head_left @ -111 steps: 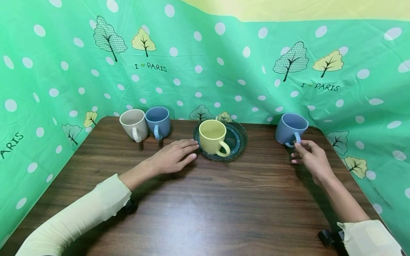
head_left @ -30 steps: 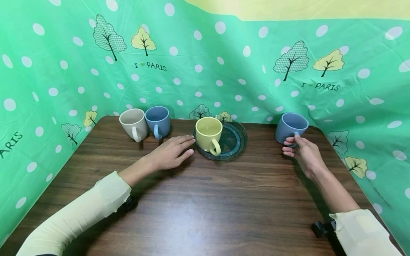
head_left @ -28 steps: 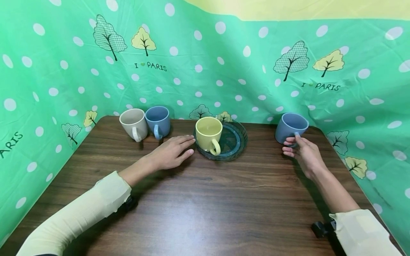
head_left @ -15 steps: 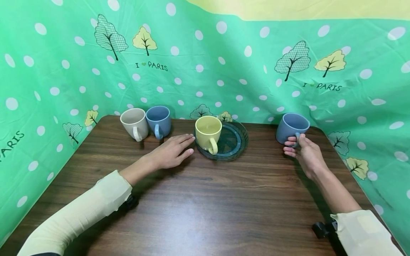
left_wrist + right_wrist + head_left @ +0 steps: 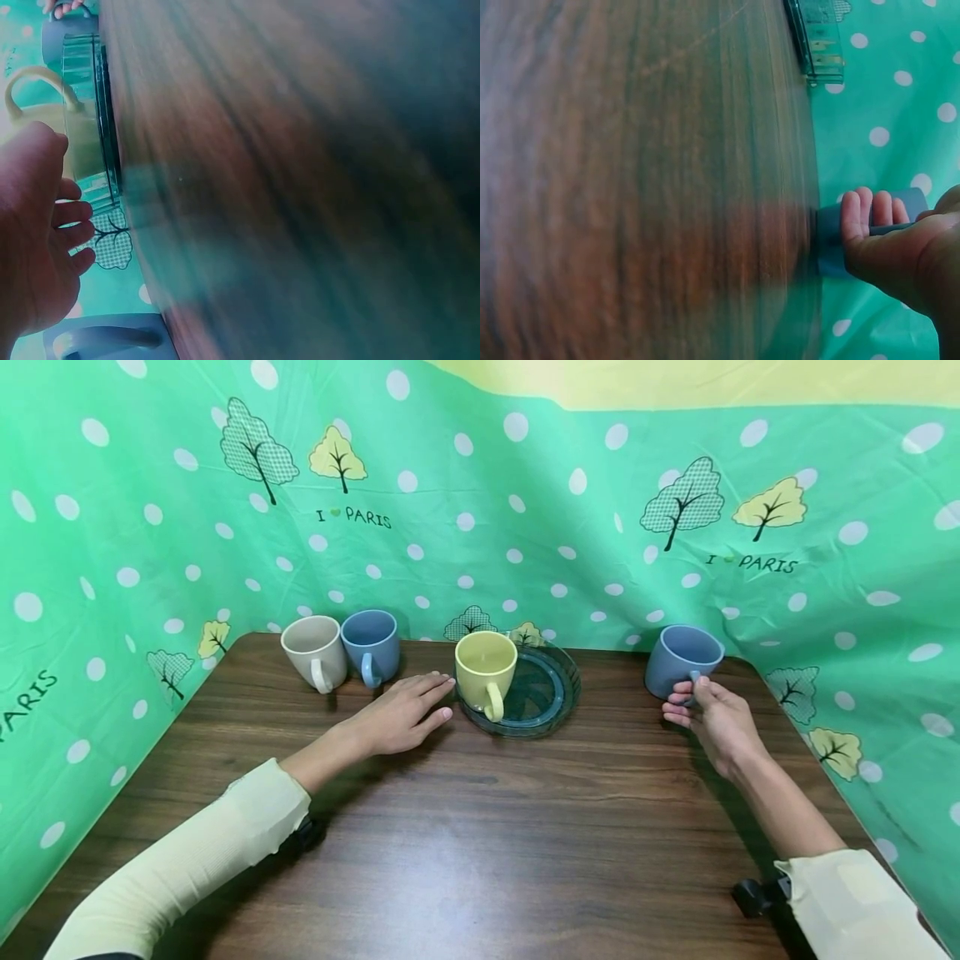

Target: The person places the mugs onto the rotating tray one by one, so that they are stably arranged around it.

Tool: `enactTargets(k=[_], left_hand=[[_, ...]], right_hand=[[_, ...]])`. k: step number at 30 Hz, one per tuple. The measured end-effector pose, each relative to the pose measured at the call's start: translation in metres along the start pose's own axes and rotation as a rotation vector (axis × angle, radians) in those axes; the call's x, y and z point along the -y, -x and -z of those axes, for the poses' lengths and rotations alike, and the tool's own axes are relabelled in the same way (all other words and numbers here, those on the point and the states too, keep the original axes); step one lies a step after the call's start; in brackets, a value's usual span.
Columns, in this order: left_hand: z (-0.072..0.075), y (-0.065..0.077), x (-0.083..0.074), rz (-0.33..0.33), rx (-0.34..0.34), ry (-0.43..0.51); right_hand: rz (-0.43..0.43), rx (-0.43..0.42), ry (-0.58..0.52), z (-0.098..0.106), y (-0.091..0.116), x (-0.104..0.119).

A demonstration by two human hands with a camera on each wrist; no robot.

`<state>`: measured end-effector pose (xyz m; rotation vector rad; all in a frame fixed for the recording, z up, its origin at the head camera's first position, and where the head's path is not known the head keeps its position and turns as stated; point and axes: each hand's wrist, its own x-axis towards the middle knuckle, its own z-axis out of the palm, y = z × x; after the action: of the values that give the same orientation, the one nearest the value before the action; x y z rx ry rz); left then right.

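Note:
A yellow mug (image 5: 483, 670) stands upright at the left side of a dark glass dish (image 5: 540, 697), its handle pointing to the front. My left hand (image 5: 401, 717) is held flat with straight fingers, the fingertips touching or very close to the dish's left rim. At the right of the table, my right hand (image 5: 718, 722) grips the handle of a blue mug (image 5: 678, 664), thumb on the handle and fingers curled behind it. That mug is upright on the table. In the right wrist view the right hand (image 5: 900, 247) partly hides the blue mug (image 5: 832, 244).
On the left at the back stand a white mug (image 5: 311, 647) and another blue mug (image 5: 375, 643), side by side, handles to the front. A green dotted cloth (image 5: 570, 527) hangs behind the brown wooden table (image 5: 487, 843).
The yellow mug has shifted slightly left on the dish and its handle has swung left. My right hand moved left and took a fuller grip on the handle; the blue mug stayed put.

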<state>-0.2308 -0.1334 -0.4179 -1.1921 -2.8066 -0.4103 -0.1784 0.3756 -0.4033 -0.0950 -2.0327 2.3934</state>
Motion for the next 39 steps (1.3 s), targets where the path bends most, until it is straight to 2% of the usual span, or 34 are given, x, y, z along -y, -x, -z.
enactTargets(k=[11,18,23,28,32,39], left_hand=[[0.001,-0.001,0.002,0.038,0.045,0.023],[-0.006,-0.001,0.010,0.026,0.021,0.085],[0.003,0.000,0.001,0.043,0.057,0.049],[0.002,0.000,0.002,0.052,0.065,0.016],[0.001,0.000,0.002,0.052,0.068,0.021],[0.000,0.000,0.002,0.057,0.078,0.028]], right_hand=[[-0.002,0.049,-0.016,0.005,0.000,0.002],[-0.046,0.087,0.004,0.005,-0.001,0.005],[-0.089,0.119,-0.015,0.007,-0.003,0.008],[-0.089,0.137,-0.030,0.007,-0.004,0.008],[-0.075,0.126,0.000,0.006,-0.003,0.008],[-0.063,0.109,-0.033,0.004,0.000,0.007]])
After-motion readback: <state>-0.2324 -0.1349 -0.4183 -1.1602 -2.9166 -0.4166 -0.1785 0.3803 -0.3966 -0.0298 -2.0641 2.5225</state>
